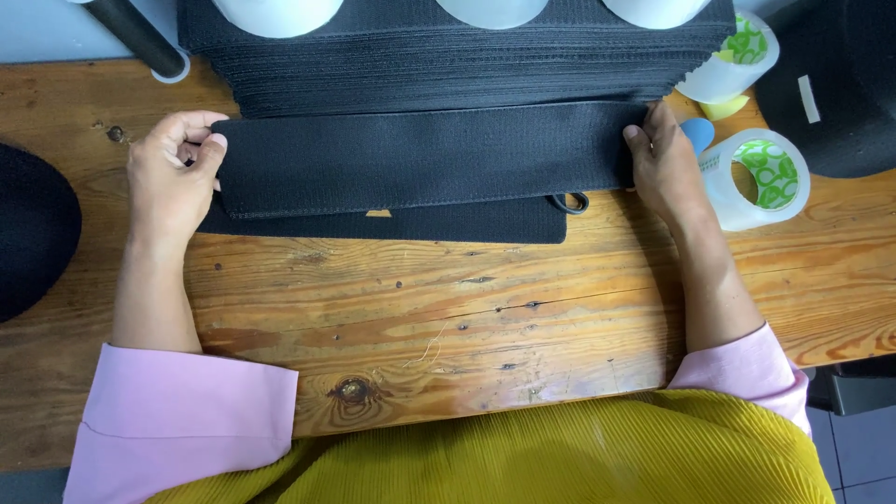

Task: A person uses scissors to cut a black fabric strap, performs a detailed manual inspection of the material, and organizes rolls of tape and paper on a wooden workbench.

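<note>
Yellow pleated cloth (pixel 560 453) and pink sleeves (pixel 187 420) fill the near edge. Beyond them, on the wooden table (pixel 467 308), a wide black elastic band (pixel 420 159) lies flat and crosswise, over a second black piece (pixel 448 224). Left hand (pixel 173 173) pinches its left end, fingers curled around the edge. Right hand (pixel 663 163) presses flat on its right end, fingers close together. A stack of black bands (pixel 448 65) sits just behind; two tape rolls (pixel 761 177) stand beside the right hand.
</note>
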